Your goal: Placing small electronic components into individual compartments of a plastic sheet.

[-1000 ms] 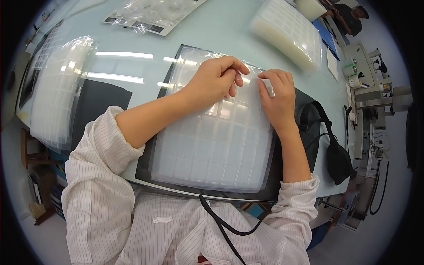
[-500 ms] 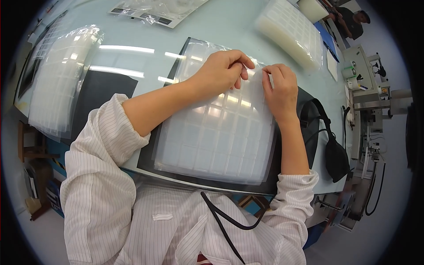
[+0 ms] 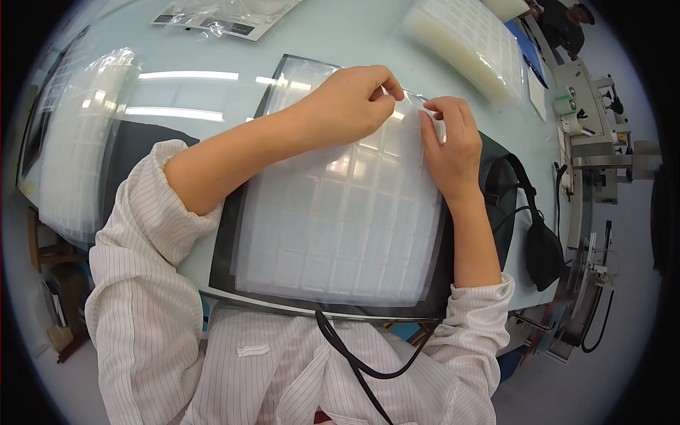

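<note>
A stack of clear plastic sheets [image 3: 333,227], marked off in a grid of rectangular pockets, lies on a dark mat [image 3: 225,248] in front of me. Over its far edge, my left hand [image 3: 358,103] is closed, thumb and curled index finger pinching the film near the far right corner. My right hand [image 3: 455,145] is bent at that same corner, its thumb and fingertips closed on the sheet's edge. Between the two hands a short stretch of shiny film edge shows. The left fingers' undersides are hidden.
A stack of similar clear sheets [image 3: 85,149] stands at the left, another [image 3: 467,46] at the far right. Clear bags [image 3: 227,18] lie at the back. Right of the mat are a black pouch with straps [image 3: 540,251] and a blue folder [image 3: 525,53]. A person [image 3: 563,28] stands beyond.
My left hand has moved slightly left and away from me, its fingers curling tighter. My right hand stays at the corner. The whole view has shifted a little.
</note>
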Available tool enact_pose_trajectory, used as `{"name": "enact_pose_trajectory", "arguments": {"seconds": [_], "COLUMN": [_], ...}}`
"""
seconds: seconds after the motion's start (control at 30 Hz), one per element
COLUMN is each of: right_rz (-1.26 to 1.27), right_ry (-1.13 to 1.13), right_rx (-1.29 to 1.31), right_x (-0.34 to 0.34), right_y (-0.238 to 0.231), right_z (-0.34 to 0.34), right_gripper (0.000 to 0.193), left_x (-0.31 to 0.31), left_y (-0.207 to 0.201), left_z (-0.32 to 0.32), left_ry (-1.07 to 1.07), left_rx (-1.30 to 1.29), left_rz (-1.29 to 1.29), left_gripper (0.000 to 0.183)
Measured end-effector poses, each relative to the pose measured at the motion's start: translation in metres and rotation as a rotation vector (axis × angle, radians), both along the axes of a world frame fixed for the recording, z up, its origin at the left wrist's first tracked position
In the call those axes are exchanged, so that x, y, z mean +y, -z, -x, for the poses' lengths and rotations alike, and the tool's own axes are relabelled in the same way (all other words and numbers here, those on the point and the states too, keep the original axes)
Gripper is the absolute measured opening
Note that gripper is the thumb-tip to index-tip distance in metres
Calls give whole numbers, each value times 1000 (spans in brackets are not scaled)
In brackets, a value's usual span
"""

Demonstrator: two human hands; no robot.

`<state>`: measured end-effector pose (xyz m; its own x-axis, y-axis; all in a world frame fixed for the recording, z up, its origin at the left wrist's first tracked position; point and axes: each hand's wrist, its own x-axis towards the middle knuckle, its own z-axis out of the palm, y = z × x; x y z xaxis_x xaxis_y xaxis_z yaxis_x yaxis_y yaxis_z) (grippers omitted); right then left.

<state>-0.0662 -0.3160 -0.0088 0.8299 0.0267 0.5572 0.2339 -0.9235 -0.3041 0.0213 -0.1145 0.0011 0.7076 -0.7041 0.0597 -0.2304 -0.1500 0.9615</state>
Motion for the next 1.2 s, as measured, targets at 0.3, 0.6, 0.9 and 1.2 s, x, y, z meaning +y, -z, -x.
{"name": "enact_pose_trajectory", "arguments": {"seconds": [0.3,0.6,0.9,1.2], "right_rz": [-247,-306,95,41], "right_ry": [35,50,-77,-91], "right_rx": [171,120,46,71], "right_x": [-10,-9,25,25], "right_y": [1,4,-7,-6], "right_z": [-15,-28,-14,-12], "right_gripper": [22,15,10,10], "left_x": [0,1,0,0], "left_y": [12,17,17,17], "left_z": [-5,-8,-10,-13], "left_ry": [-83,-134,-207,-203], "left_rx": [-339,-195,-104,-111], "left_rz": [-22,88,180,187], "left_gripper": [25,17,23,25]}}
